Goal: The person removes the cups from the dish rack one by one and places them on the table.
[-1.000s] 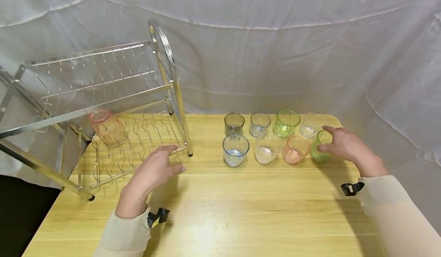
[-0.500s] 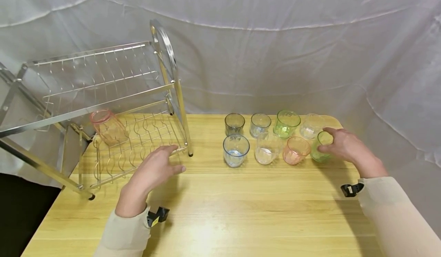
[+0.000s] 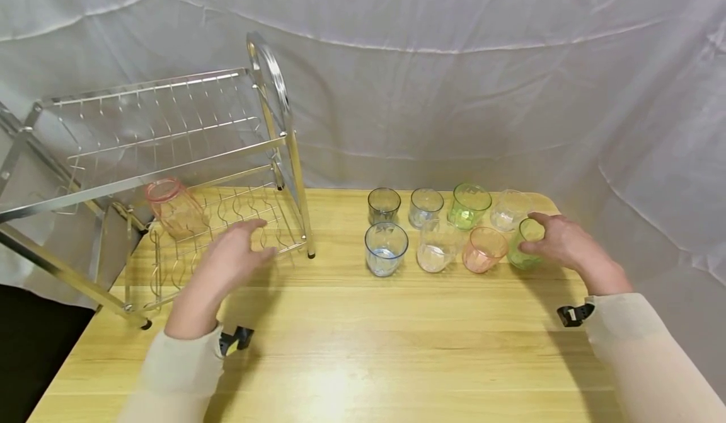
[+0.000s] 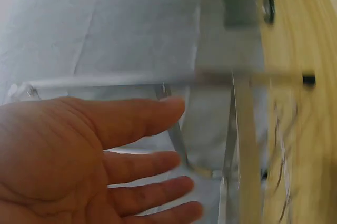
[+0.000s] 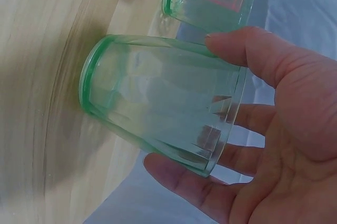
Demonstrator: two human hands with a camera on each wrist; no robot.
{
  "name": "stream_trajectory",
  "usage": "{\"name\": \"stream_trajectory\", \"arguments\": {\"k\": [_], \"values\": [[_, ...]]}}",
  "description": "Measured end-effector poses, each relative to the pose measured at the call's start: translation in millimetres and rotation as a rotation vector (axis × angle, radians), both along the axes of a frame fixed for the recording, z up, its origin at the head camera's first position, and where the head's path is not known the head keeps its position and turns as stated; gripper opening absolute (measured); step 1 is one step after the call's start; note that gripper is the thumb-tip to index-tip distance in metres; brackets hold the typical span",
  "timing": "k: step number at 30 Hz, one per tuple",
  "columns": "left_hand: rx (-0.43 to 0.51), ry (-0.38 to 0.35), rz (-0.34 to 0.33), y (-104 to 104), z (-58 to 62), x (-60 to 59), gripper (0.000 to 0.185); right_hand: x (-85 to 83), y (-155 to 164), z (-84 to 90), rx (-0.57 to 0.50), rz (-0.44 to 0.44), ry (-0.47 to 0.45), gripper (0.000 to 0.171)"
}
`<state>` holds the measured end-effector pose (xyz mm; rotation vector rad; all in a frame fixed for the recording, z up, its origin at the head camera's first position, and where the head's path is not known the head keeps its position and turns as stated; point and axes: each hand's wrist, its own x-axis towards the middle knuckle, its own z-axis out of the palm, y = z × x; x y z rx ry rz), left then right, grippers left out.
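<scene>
Green glass point(image 3: 524, 251) stands on the table point(image 3: 363, 347) at the 3 o'clock end of the front row, beside the pink glass point(image 3: 483, 249). My right hand point(image 3: 558, 241) cups it, thumb and fingers point(image 5: 179, 179) curled round its wall. My left hand point(image 3: 227, 262) hovers, fingers spread, over the dish rack point(image 3: 170, 177) at 9 o'clock, gripping nothing.

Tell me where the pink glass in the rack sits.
In the head view, the pink glass lies tilted on the dish rack's lower tier, far left, beyond the left hand.
</scene>
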<state>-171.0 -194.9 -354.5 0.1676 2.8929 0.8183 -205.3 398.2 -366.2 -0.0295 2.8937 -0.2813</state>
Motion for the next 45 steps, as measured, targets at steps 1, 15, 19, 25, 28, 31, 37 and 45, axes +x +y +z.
{"name": "stream_trajectory", "arguments": {"k": [1,15,19,25,28,31,37,45], "values": [[-0.012,0.019,0.013,-6,1.9,-4.5,0.070,0.1,0,-0.2,0.000,0.000,0.000,0.093],[-0.251,0.172,0.168,-102,22.7,-60.8,0.030,-0.6,-1,-0.5,0.002,-0.006,-0.015,0.094],[-0.308,0.055,0.166,-120,24.9,-68.7,0.030,-1.4,-3,-1.5,0.005,-0.001,-0.007,0.094],[-0.362,0.002,0.080,-137,24.0,-78.4,0.051,-1.2,-5,-2.8,0.006,0.002,0.011,0.093],[-0.376,-0.001,0.049,-142,21.9,-83.9,0.052,-0.4,-4,-2.8,0.004,-0.001,0.013,0.093],[-0.372,-0.028,0.034,-145,20.0,-88.6,0.056,0.1,-4,-3.2,0.004,-0.004,0.014,0.093],[-0.359,-0.035,0.025,-149,14.3,-94.3,0.061,0.2,-3,-4.7,-0.001,-0.009,0.018,0.093],[-0.328,0.004,0.052,-150,8.1,-96.6,0.060,1.7,-1,-6.1,-0.010,-0.005,0.033,0.093]]}}
